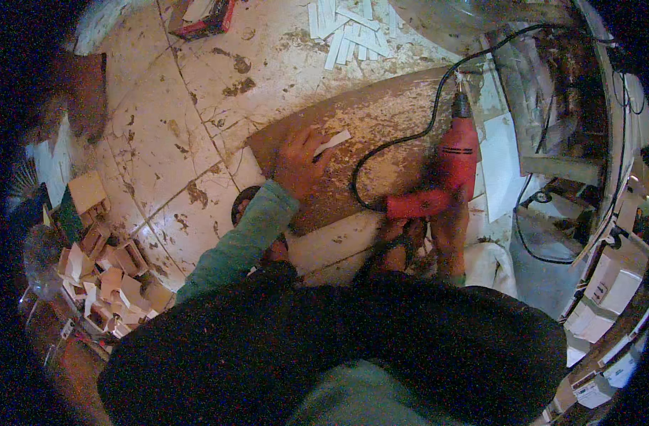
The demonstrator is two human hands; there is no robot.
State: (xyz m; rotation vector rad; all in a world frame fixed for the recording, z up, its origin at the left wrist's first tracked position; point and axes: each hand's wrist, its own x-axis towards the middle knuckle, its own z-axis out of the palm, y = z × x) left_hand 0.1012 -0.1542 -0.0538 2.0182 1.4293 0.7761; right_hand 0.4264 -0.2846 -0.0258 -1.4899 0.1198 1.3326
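Here, left hand (298, 162) pressed down on a brown board (381, 142), fingers bent and close together, pinning the near end of a thin pale strip (332, 142) that pokes out toward 2 o'clock from the fingertips. At 3 o'clock from that hand, right hand (449, 227) wrapped around the grip of a red corded drill (449, 174), fingers curled tight about the handle; trigger finger hidden, so cannot tell whether pressed. Drill lying along the board's right end, nose toward 12 o'clock, black cable (392, 145) looping off the handle, across the board and up toward 1 o'clock. Strip probably light, thin and brittle, likely to skate or spin under a bit unless held flat close to the working spot; best pinned near its middle with fingertips clear. Drill looks heavy and stiff, best taken at the pistol grip as now. Board rough, speckled, rigid, resting on stained floor tiles (161, 142). Farther out: more pale strips (349, 32) scattered at 12 o'clock, a heap of small wooden offcuts (108, 273) at 8 o'clock, white boxes (612, 284) stacked at 4 o'clock, a reddish box (207, 18) at 11 o'clock. Green sleeve (243, 241) running back from the left wrist toward 6 o'clock.
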